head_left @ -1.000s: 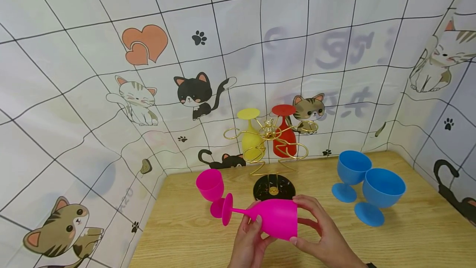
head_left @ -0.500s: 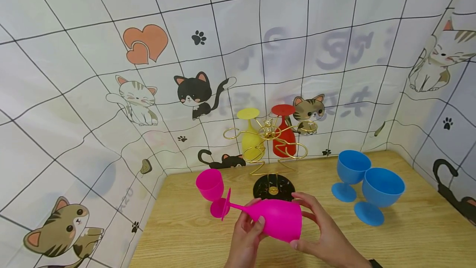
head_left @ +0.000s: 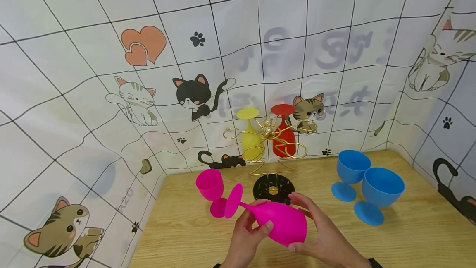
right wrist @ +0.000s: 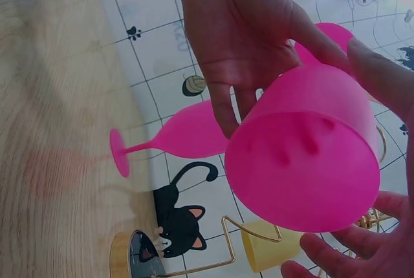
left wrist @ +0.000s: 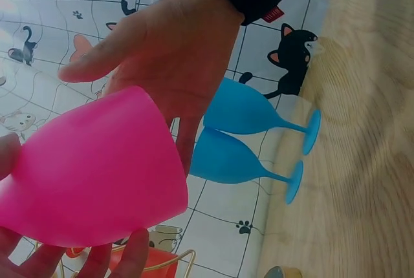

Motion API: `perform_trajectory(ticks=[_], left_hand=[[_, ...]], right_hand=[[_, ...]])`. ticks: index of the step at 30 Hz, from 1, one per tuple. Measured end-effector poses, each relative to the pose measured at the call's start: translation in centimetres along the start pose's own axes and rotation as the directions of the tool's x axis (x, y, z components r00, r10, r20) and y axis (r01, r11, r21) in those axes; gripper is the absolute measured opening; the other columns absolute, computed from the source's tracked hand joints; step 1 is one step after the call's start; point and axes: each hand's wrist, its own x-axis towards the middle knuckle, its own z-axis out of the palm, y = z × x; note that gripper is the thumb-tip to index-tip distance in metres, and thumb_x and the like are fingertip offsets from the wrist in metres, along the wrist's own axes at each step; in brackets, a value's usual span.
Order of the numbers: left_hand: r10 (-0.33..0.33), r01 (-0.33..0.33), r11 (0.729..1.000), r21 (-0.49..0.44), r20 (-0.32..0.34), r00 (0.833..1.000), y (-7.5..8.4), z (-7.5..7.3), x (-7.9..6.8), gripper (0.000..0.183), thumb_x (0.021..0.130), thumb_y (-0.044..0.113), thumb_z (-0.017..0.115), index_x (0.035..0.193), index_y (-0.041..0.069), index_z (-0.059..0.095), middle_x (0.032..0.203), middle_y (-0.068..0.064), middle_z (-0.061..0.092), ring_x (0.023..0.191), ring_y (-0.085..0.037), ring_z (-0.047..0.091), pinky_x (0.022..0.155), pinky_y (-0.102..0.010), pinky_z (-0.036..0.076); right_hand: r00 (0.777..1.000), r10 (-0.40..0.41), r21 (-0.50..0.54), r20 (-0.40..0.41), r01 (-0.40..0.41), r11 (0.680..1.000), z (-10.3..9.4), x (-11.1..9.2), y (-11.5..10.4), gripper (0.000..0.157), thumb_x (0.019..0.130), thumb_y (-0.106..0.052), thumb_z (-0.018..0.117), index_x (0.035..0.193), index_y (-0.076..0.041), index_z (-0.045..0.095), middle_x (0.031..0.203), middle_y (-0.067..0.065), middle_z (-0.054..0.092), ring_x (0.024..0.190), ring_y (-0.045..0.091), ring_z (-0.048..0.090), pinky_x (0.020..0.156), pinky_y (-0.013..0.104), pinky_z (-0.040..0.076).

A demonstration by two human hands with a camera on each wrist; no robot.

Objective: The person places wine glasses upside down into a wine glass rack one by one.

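Note:
A pink goblet (head_left: 284, 223) lies sideways in the air, its foot up at the left and its mouth down at the right. My left hand (head_left: 246, 239) grips the bowl from below, thumb on the near side. At the mouth end my right hand (head_left: 322, 239) spreads around the rim, thumb tip at the lower edge and fingers extended past the far side. In the right wrist view the goblet's mouth (right wrist: 304, 174) faces the camera, with the right fingertips (right wrist: 320, 249) right by the rim. The left wrist view shows the left fingers (left wrist: 134, 252) under the bowl.
Another pink goblet (head_left: 210, 184) stands upright at left. Behind the hands, a gold wire rack (head_left: 273, 176) on a black round base (head_left: 260, 187) carries upside-down yellow (head_left: 252, 144) and red (head_left: 284, 144) goblets. Two blue goblets (head_left: 353, 168) stand at right on the wooden table (head_left: 178, 235).
The held goblet has tilted further, its foot rising and swinging right and its mouth dropping. My left hand turns with it; the right fingers have loosened around the rim.

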Motion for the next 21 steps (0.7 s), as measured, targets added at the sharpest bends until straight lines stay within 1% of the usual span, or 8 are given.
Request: perform_trajectory(ticks=[2, 4, 7, 9, 12, 15, 18, 21], left_hand=[[0.006, -0.006, 1.0, -0.001, 0.014, 1.0, 0.0, 0.1, 0.0, 0.045, 0.094, 0.02, 0.067, 0.137, 0.017, 0.054, 0.136, -0.011, 0.058, 0.12, -0.026, 0.058, 0.089, -0.032, 0.058], [-0.004, 0.004, 1.0, -0.008, 0.022, 1.0, 0.0, 0.2, -0.1, 0.045, 0.094, 0.02, 0.067, 0.136, 0.017, 0.055, 0.135, -0.012, 0.059, 0.118, -0.026, 0.06, 0.088, -0.032, 0.058], [-0.036, 0.037, 0.999, -0.017, 0.034, 0.999, 0.1, 0.3, -0.2, 0.046, 0.093, 0.022, 0.069, 0.136, 0.018, 0.055, 0.134, -0.013, 0.058, 0.113, -0.028, 0.065, 0.087, -0.035, 0.059], [-0.067, 0.067, 0.998, -0.002, 0.031, 0.997, 0.1, 0.4, -0.2, 0.047, 0.091, 0.025, 0.07, 0.136, 0.021, 0.055, 0.134, -0.012, 0.057, 0.108, -0.029, 0.067, 0.085, -0.036, 0.059], [-0.093, 0.092, 0.995, 0.032, 0.024, 0.995, 0.0, 0.5, -0.3, 0.049, 0.09, 0.029, 0.072, 0.135, 0.026, 0.055, 0.135, -0.01, 0.055, 0.106, -0.028, 0.066, 0.084, -0.035, 0.06], [-0.103, 0.102, 0.994, 0.046, 0.017, 0.995, -0.2, 0.5, -0.3, 0.048, 0.089, 0.031, 0.073, 0.134, 0.03, 0.056, 0.136, -0.008, 0.055, 0.105, -0.027, 0.065, 0.084, -0.034, 0.06], [-0.091, 0.091, 0.995, 0.043, 0.017, 0.996, -0.3, 0.6, -0.2, 0.048, 0.089, 0.03, 0.073, 0.134, 0.03, 0.056, 0.136, -0.009, 0.055, 0.105, -0.027, 0.065, 0.083, -0.035, 0.06], [-0.082, 0.081, 0.995, 0.052, 0.011, 0.997, -0.3, 0.6, -0.3, 0.047, 0.089, 0.029, 0.073, 0.134, 0.029, 0.056, 0.135, -0.008, 0.056, 0.106, -0.026, 0.064, 0.083, -0.034, 0.06]], right_hand=[[1.0, 0.01, 0.013, 0.01, -0.01, 1.0, 0.1, 0.0, 0.0, 0.089, 0.077, -0.03, 0.083, 0.147, -0.041, 0.03, 0.148, -0.005, 0.046, 0.132, 0.029, 0.048, 0.093, 0.035, 0.053], [0.999, 0.026, 0.041, 0.026, -0.027, 0.999, 0.1, 0.0, 0.0, 0.089, 0.076, -0.031, 0.084, 0.147, -0.04, 0.03, 0.149, -0.002, 0.045, 0.133, 0.034, 0.046, 0.09, 0.029, 0.054], [0.997, 0.06, 0.09, 0.057, -0.065, 0.994, 0.3, 0.0, -0.1, 0.09, 0.075, -0.033, 0.085, 0.147, -0.037, 0.031, 0.151, 0.005, 0.042, 0.136, 0.041, 0.041, 0.085, 0.023, 0.055], [0.993, 0.088, 0.114, 0.083, -0.097, 0.989, 0.4, 0.1, -0.2, 0.092, 0.074, -0.034, 0.085, 0.147, -0.035, 0.03, 0.152, 0.008, 0.04, 0.135, 0.042, 0.042, 0.082, 0.02, 0.055], [0.983, 0.139, 0.129, 0.124, -0.155, 0.98, 0.6, 0.2, -0.3, 0.095, 0.073, -0.036, 0.086, 0.148, -0.034, 0.028, 0.15, 0.009, 0.04, 0.131, 0.039, 0.044, 0.079, 0.022, 0.057], [0.975, 0.167, 0.105, 0.147, -0.183, 0.977, 0.8, 0.3, -0.3, 0.099, 0.07, -0.039, 0.088, 0.148, -0.031, 0.028, 0.147, 0.01, 0.041, 0.126, 0.037, 0.046, 0.079, 0.028, 0.059], [0.974, 0.168, 0.06, 0.151, -0.179, 0.982, 1.0, 0.2, -0.2, 0.104, 0.067, -0.041, 0.089, 0.149, -0.027, 0.028, 0.144, 0.011, 0.042, 0.124, 0.037, 0.047, 0.077, 0.032, 0.06], [0.976, 0.155, 0.031, 0.15, -0.162, 0.986, 1.2, 0.2, 0.0, 0.104, 0.067, -0.042, 0.089, 0.149, -0.023, 0.028, 0.14, 0.011, 0.044, 0.121, 0.036, 0.049, 0.075, 0.032, 0.06]])
